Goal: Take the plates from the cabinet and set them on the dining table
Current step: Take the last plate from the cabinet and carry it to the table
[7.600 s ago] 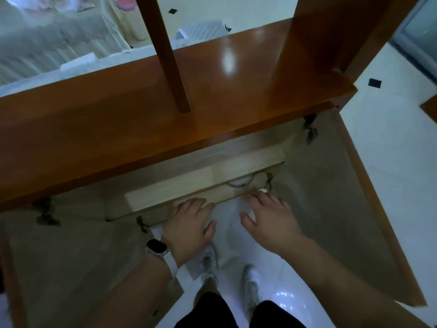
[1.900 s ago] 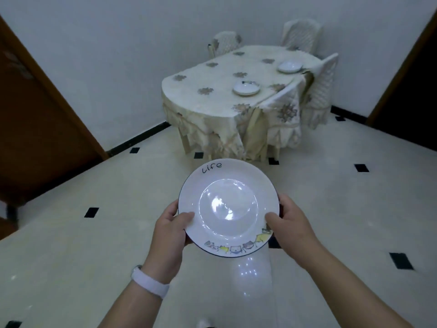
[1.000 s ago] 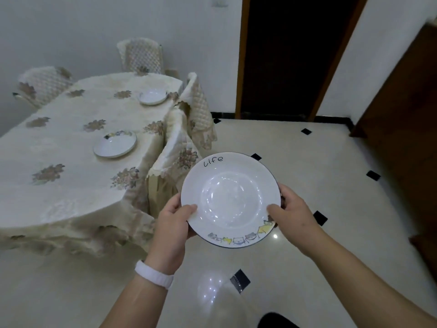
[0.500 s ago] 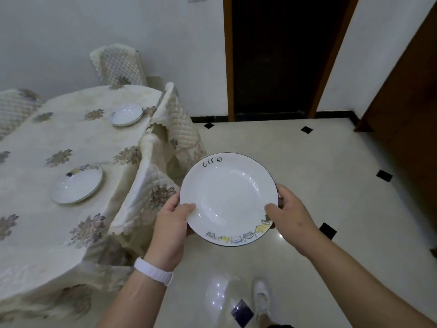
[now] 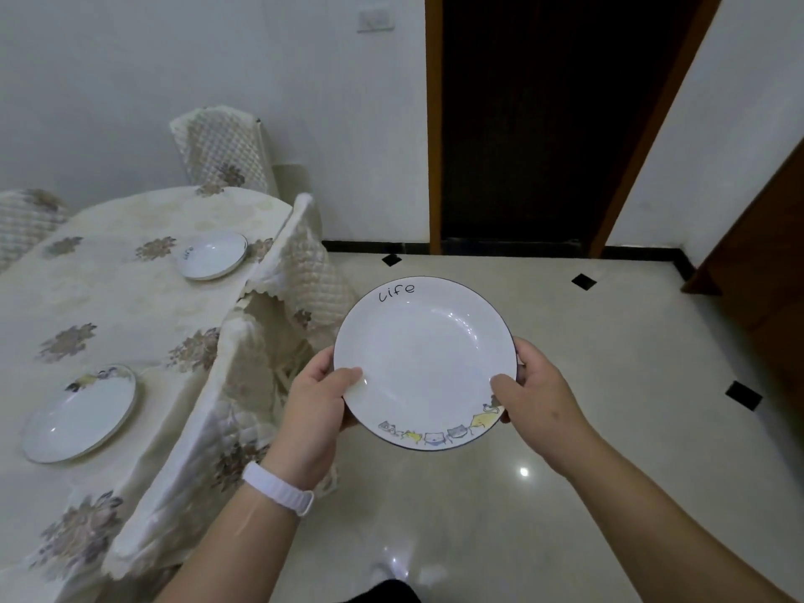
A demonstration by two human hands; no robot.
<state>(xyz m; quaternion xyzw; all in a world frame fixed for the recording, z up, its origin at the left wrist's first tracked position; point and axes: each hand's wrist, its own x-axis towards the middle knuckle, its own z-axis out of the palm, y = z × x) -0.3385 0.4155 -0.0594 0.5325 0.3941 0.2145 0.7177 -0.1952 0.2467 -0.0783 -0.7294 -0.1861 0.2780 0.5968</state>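
I hold a white plate (image 5: 424, 363) with a dark rim, the word "life" and small cartoon animals, level over the floor in front of me. My left hand (image 5: 315, 402) grips its left edge, thumb on the rim. My right hand (image 5: 537, 393) grips its right edge the same way. The dining table (image 5: 113, 306), under a cream flowered cloth, stands to my left. Two matching plates lie on it: a near plate (image 5: 80, 413) and a far plate (image 5: 212, 255).
Two covered chairs (image 5: 300, 272) are pushed in along the table's right side, between me and the tabletop. Another chair (image 5: 224, 150) stands at the far end. A dark doorway (image 5: 539, 124) lies ahead, and brown wooden furniture (image 5: 765, 289) at the right. The floor is glossy tile.
I took the plate out of the cabinet, turned and walked across the room. The table has come closer and slid to my left. My grip on the plate is unchanged.
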